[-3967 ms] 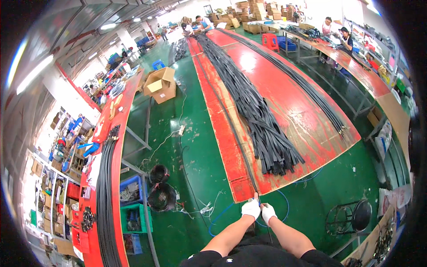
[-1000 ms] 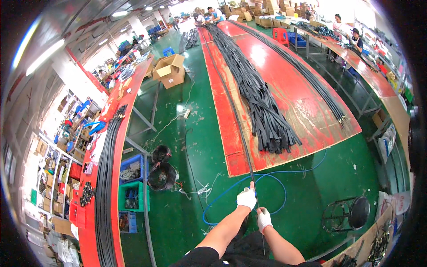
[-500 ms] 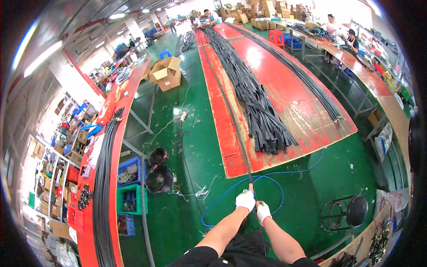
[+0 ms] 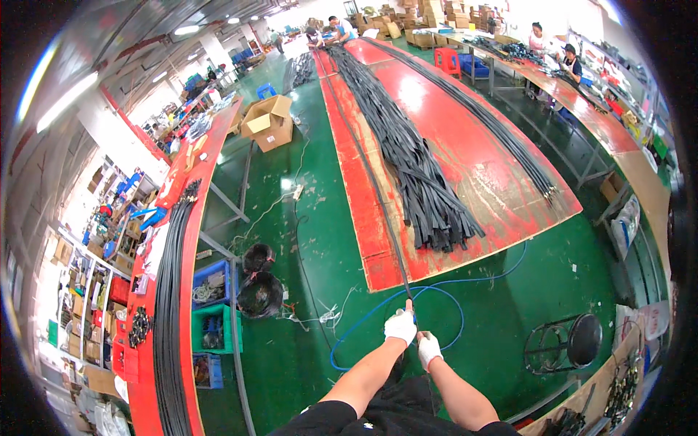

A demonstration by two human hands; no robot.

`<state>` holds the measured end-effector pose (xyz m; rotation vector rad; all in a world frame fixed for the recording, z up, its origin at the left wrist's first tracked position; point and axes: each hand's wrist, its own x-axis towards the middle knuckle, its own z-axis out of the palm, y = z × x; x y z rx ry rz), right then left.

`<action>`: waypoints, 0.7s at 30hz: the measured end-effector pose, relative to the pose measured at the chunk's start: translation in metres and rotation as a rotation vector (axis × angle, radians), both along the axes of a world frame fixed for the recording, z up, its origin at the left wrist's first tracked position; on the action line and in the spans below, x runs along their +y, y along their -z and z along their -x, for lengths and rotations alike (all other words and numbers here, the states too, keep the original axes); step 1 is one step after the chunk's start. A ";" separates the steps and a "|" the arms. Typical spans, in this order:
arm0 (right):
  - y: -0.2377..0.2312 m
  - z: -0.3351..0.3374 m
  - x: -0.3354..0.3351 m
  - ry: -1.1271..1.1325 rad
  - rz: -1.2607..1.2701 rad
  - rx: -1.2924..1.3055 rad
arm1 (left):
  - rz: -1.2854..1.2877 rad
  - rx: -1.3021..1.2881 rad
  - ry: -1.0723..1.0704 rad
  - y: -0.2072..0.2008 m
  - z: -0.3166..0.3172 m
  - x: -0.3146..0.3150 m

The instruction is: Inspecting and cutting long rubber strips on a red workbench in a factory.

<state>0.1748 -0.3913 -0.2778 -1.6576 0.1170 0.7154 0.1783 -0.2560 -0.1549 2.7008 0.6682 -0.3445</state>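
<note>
Lengthwise, black cable (image 4: 398, 251) along scuffed red tabletop (image 4: 472, 138), green workshop floor (image 4: 327, 232) around.

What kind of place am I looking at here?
Probably a factory workshop or assembly floor: a long red worktable bears a thick bundle of black strips, stacks of cardboard boxes stand beyond its far end, and people work at another long bench on the right.
</note>
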 end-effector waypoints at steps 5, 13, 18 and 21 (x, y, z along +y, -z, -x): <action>-0.062 0.010 0.012 -0.057 -0.035 0.321 | -0.023 0.031 -0.069 0.004 0.019 0.016; -0.070 0.005 0.007 -0.108 0.021 0.321 | 0.053 -0.004 -0.101 0.001 0.014 0.014; -0.065 0.004 0.006 -0.140 0.006 0.293 | 0.063 -0.006 -0.085 0.005 0.014 0.015; -0.075 0.006 0.009 -0.134 -0.019 0.354 | 0.055 -0.009 -0.089 0.011 0.017 0.020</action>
